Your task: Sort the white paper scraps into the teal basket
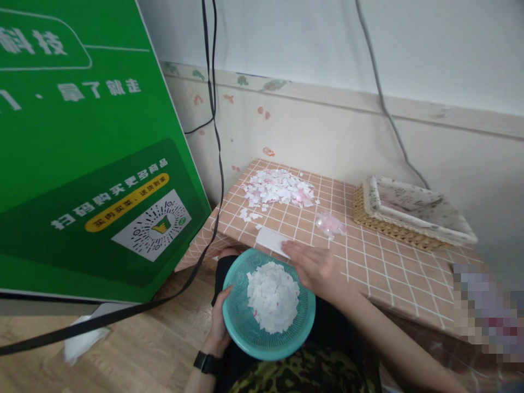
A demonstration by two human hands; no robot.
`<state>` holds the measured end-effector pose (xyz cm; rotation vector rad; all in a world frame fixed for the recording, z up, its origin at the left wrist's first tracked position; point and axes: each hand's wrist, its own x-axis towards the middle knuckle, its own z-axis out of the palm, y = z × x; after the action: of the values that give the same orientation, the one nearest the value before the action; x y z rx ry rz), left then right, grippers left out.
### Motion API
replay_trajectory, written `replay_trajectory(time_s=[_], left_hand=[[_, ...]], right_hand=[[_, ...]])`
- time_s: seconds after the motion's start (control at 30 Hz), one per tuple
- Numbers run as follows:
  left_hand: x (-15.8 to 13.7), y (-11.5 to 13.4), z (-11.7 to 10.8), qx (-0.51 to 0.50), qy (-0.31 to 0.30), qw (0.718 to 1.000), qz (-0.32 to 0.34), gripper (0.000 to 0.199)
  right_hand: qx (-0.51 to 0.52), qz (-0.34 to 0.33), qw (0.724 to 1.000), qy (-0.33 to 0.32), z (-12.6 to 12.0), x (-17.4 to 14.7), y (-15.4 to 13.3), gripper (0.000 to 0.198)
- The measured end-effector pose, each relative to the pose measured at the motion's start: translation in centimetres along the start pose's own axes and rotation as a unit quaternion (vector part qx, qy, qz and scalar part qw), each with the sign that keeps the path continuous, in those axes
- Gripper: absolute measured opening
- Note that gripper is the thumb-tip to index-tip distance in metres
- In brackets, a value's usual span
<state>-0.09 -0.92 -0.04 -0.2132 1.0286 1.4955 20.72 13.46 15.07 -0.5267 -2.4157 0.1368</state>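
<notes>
A teal plastic colander (pixel 238 292) holds a heap of small white paper scraps (pixel 273 297), with a few pink bits among them. Its left rim is gripped by my left hand (pixel 221 316), which wears a dark wristband. Just beyond the colander, my right hand (pixel 313 265) has its fingers closed on the right end of a flat white rectangular piece (pixel 269 240). That piece lies along the near edge of the table; its exact kind cannot be made out. Farther back on the checked cloth sits a larger pile of white and pink paper scraps (pixel 280 188).
Shiny pink wrapping (pixel 331 225) lies right of the pile on the table (pixel 368 273). A cloth-lined wicker basket (pixel 393 226) stands at the back right. On the left rises a large green panel (pixel 82 142), with a black strap (pixel 192 278) hanging before it.
</notes>
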Motion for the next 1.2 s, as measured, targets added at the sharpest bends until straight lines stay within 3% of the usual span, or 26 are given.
replay_trajectory(time_s=[0.1, 0.23, 0.4, 0.6, 0.73, 0.87, 1.0, 1.2], left_hand=[[-0.1, 0.0, 0.1, 0.006, 0.004, 1.0, 0.016, 0.021], [-0.5, 0.1, 0.4, 0.014, 0.011, 1.0, 0.018, 0.021], [-0.4, 0.2, 0.6, 0.015, 0.032, 0.999, 0.007, 0.015], [0.0, -0.1, 0.4, 0.005, 0.011, 1.0, 0.013, 0.018], [0.1, -0.2, 0.2, 0.008, 0.019, 1.0, 0.015, 0.016], [0.1, -0.1, 0.5, 0.01, 0.02, 1.0, 0.017, 0.018], [-0.3, 0.1, 1.0, 0.016, 0.021, 0.999, 0.032, 0.016], [-0.1, 0.0, 0.8, 0.006, 0.031, 0.999, 0.039, 0.015]], right_hand=[[-0.039, -0.036, 0.998, -0.02, 1.9, -0.6, -1.5, 0.048], [-0.103, 0.011, 0.995, -0.006, 2.8, -1.4, -1.4, 0.049], [-0.21, 0.107, 0.971, 0.049, 1.0, -3.0, -0.1, 0.045], [-0.275, 0.209, 0.932, 0.11, -1.6, -4.3, 1.3, 0.033], [-0.2, 0.162, 0.96, 0.115, -0.9, -2.9, -0.6, 0.047], [-0.102, 0.077, 0.991, 0.035, 1.6, -0.6, -4.0, 0.057], [-0.092, 0.047, 0.994, -0.022, 3.5, 0.7, -5.8, 0.044], [-0.129, 0.068, 0.989, -0.021, 4.2, 0.3, -4.8, 0.04]])
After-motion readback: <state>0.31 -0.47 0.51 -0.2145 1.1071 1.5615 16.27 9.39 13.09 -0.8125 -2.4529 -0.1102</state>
